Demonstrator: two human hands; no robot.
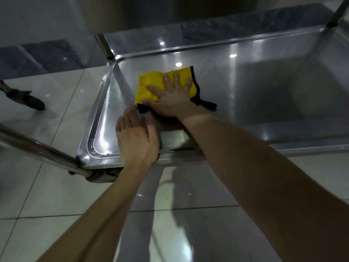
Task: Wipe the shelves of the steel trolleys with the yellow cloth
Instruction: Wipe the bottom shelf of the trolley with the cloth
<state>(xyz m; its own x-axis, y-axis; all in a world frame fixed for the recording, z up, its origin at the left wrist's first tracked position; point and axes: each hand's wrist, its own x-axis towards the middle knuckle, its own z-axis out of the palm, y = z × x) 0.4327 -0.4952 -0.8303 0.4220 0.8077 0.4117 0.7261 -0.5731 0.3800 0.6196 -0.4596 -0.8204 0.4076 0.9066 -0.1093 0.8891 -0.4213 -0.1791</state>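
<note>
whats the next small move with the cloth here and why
Probably slide the right hand, pressed flat on the yellow cloth, rightward along the shelf. The cloth sits near the shelf's left end, so the long stretch to the right lies uncovered; the left hand rests flat by the front rim.
</note>
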